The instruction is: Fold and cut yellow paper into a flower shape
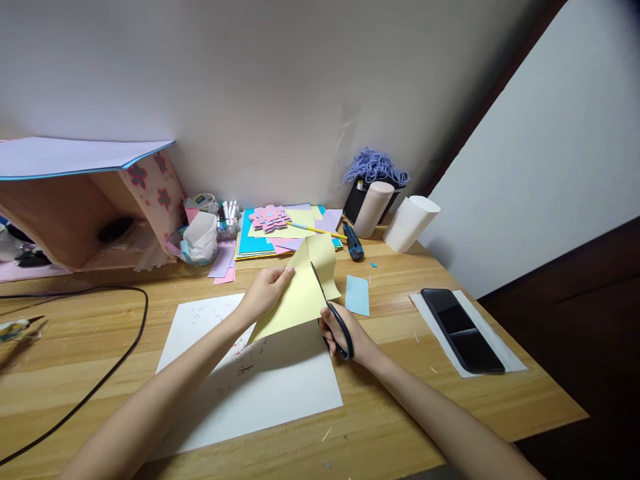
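My left hand (pixel 269 291) pinches the left side of a pale yellow sheet of paper (pixel 295 300), holding it above the table. My right hand (pixel 347 331) grips a pair of scissors (pixel 342 331) with black handles. The scissor blade lies over the right part of the yellow sheet, and a strip along that side curls away from the rest. Beneath both hands lies a large white sheet (pixel 290 387) with dark and reddish marks. A small light blue paper piece (pixel 357 295) rests on the table just right of the yellow sheet.
Behind the hands sit stacked coloured papers (pixel 250 240), a pink paper flower (pixel 270 218), a pencil (pixel 315 230) and a utility knife (pixel 353 241). A phone (pixel 463 330) lies at right, near white rolls (pixel 411 223). A cardboard box (pixel 150 200) and black cable (pixel 125 357) occupy the left.
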`<action>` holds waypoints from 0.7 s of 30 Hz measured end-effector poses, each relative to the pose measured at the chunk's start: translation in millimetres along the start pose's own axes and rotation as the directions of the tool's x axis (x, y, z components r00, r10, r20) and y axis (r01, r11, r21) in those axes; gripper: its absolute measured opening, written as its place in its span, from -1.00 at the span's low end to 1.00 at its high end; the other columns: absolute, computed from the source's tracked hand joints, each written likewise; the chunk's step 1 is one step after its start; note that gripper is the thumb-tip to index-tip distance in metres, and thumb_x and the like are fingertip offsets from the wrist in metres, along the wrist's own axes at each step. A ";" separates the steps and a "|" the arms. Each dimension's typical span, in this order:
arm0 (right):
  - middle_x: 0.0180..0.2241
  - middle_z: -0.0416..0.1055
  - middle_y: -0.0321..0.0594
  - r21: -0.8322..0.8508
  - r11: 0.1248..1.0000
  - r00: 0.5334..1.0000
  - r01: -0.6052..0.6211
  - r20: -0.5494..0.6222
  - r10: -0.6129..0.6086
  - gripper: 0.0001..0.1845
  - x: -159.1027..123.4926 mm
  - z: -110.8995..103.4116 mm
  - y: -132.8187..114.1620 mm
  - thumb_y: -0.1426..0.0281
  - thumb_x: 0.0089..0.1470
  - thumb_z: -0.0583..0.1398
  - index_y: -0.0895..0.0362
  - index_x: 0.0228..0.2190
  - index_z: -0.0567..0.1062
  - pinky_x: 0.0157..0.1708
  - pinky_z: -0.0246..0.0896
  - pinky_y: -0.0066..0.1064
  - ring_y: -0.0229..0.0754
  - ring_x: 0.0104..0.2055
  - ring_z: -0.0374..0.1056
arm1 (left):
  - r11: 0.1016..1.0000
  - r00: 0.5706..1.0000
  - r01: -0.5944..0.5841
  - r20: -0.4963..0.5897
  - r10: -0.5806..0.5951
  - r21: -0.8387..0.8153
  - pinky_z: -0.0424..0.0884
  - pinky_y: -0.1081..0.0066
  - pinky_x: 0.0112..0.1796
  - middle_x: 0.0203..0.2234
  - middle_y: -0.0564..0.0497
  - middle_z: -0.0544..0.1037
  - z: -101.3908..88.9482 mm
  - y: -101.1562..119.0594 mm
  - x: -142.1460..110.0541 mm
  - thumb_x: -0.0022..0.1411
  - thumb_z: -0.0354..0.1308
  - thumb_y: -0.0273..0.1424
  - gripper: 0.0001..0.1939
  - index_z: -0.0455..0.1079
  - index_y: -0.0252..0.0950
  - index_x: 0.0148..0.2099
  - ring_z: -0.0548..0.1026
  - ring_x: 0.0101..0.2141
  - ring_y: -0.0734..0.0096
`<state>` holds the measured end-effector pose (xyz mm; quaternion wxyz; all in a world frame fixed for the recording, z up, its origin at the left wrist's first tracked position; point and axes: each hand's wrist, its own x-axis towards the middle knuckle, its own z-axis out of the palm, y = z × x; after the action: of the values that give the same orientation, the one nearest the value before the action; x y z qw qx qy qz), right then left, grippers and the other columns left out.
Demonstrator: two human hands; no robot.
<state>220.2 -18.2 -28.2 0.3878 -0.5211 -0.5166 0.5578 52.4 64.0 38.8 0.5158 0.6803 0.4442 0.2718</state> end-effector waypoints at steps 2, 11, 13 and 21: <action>-0.71 0.04 -0.49 0.003 1.000 1.000 0.014 -0.001 -0.014 -0.42 -0.4 0.6 -0.6 -0.19 -0.12 -0.06 0.11 -0.54 0.13 -0.83 0.03 -0.58 -0.43 -0.80 0.06 | 1.000 1.000 0.005 0.006 -0.005 -0.009 0.26 0.49 -0.54 -0.56 0.03 0.46 0.0 -0.1 0.1 0.11 -0.08 -0.05 -0.56 0.34 -0.34 -0.42 0.40 -0.51 0.39; -0.75 0.04 -0.48 0.053 0.998 0.998 0.016 0.057 -0.019 -0.34 -2.5 -0.4 -6.2 -0.23 -0.12 -0.18 0.13 -0.46 0.21 -0.78 0.12 -0.54 -0.39 -0.78 0.08 | 0.998 0.996 0.027 0.085 -0.022 -0.059 0.22 0.51 -0.58 -0.56 0.03 0.45 2.6 1.1 -2.4 0.11 -0.07 -0.04 -0.55 0.33 -0.34 -0.42 0.37 -0.58 0.45; -0.76 0.04 -0.48 0.048 0.999 0.998 0.019 0.051 -0.022 -0.33 -2.8 -0.2 -7.5 -0.22 -0.11 -0.18 0.14 -0.45 0.22 -0.77 0.11 -0.55 -0.39 -0.78 0.08 | 0.997 0.996 0.026 0.092 -0.020 -0.072 0.22 0.51 -0.58 -0.56 0.03 0.45 3.9 1.3 -3.3 0.11 -0.07 -0.04 -0.56 0.32 -0.34 -0.44 0.37 -0.58 0.46; -0.76 0.02 -0.51 0.035 0.999 0.999 0.034 -0.022 -0.033 -0.42 -2.1 0.7 -4.9 -0.18 -0.10 -0.07 0.11 -0.47 0.19 -0.81 0.08 -0.55 -0.39 -0.80 0.06 | 0.991 0.992 0.065 0.113 -0.051 -0.118 0.27 0.49 -0.56 -0.54 0.01 0.47 4.9 2.8 -3.9 0.10 -0.05 -0.03 -0.56 0.34 -0.34 -0.41 0.41 -0.55 0.41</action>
<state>219.3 -19.5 -23.1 0.4118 -0.5114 -0.5112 0.5546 55.6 58.1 40.2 0.5873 0.6485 0.4176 0.2454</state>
